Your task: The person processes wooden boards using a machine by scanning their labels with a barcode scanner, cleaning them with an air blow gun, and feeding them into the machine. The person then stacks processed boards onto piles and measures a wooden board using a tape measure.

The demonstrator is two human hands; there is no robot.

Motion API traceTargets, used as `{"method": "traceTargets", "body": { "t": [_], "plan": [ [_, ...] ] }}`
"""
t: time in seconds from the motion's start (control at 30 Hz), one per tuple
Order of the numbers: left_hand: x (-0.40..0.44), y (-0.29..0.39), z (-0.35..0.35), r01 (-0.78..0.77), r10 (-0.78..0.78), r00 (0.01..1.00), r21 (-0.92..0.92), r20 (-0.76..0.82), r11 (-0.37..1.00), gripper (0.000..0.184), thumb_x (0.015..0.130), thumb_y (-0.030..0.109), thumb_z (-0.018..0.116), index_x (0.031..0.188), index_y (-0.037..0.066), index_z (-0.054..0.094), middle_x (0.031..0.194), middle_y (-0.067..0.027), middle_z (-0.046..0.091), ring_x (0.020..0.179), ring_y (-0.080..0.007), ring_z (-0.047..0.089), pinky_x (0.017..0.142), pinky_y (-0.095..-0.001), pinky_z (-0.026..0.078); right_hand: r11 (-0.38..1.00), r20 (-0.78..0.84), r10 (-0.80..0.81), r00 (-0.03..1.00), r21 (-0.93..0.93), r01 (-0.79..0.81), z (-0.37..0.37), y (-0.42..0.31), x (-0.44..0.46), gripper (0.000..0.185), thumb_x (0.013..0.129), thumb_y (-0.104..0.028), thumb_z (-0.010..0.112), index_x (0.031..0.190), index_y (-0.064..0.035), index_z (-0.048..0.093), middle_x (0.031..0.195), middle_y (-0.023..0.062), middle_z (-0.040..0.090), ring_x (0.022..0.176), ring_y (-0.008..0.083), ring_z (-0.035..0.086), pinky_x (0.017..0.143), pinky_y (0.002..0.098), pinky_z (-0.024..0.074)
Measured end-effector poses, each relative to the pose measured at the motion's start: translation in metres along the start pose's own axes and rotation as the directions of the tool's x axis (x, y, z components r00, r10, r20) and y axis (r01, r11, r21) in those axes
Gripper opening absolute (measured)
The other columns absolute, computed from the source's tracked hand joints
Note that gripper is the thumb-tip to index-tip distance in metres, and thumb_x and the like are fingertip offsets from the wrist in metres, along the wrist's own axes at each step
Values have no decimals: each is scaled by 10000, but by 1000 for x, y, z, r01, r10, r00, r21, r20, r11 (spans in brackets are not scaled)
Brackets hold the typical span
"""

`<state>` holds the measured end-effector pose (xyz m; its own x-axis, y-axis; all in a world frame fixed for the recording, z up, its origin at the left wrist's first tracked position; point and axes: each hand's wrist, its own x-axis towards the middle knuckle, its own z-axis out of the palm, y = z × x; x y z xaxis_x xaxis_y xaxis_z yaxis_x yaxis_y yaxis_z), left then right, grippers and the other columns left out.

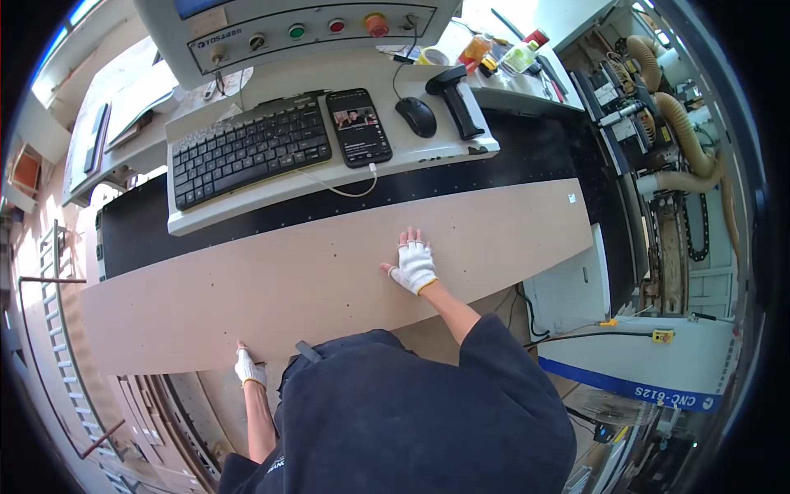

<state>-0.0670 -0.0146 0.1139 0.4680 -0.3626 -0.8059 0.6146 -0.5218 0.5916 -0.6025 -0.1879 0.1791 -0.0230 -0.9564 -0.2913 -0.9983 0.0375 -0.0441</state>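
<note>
A long pale-brown board (288, 296) with small drilled holes lies across the black machine bed in front of me. My right hand (414, 265), in a white fingerless glove with a yellow cuff, rests flat on the board with its fingers spread. My left hand (250, 368), gloved the same way, grips the board's near edge. One digit shows on top there; the other fingers are mostly hidden. A small white label (572, 198) sticks to the board's right end.
Beyond the board, a shelf (193, 221) carries a keyboard (251, 148), phone (360, 128), mouse (416, 117) and barcode scanner (457, 103). Above it is a control panel (317, 37) with buttons. CNC machinery (650, 140) with hoses stands right. A roller rack (62, 321) is left.
</note>
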Motion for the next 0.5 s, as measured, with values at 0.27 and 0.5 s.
{"method": "traceTargets", "body": {
  "t": [0.27,0.5],
  "plan": [
    [-31,-33,42,35,-34,999,-3,42,999,750,993,581,778,1440,-6,640,1416,-135,670,1277,-322,653,1049,-513,567,984,55,179,982,7,-180,-5,64,-40,1164,944,-743,649,1690,77,294,1791,302,216,1665,479,202,1341,592,202],
    [-61,-68,75,61,-83,993,239,83,969,855,1006,701,677,1587,92,528,1542,-109,576,1366,-319,580,1098,-535,525,918,-29,385,922,111,-380,25,176,-43,1119,964,-734,624,1681,70,322,1787,295,238,1661,478,214,1338,618,191]
  ]
}}
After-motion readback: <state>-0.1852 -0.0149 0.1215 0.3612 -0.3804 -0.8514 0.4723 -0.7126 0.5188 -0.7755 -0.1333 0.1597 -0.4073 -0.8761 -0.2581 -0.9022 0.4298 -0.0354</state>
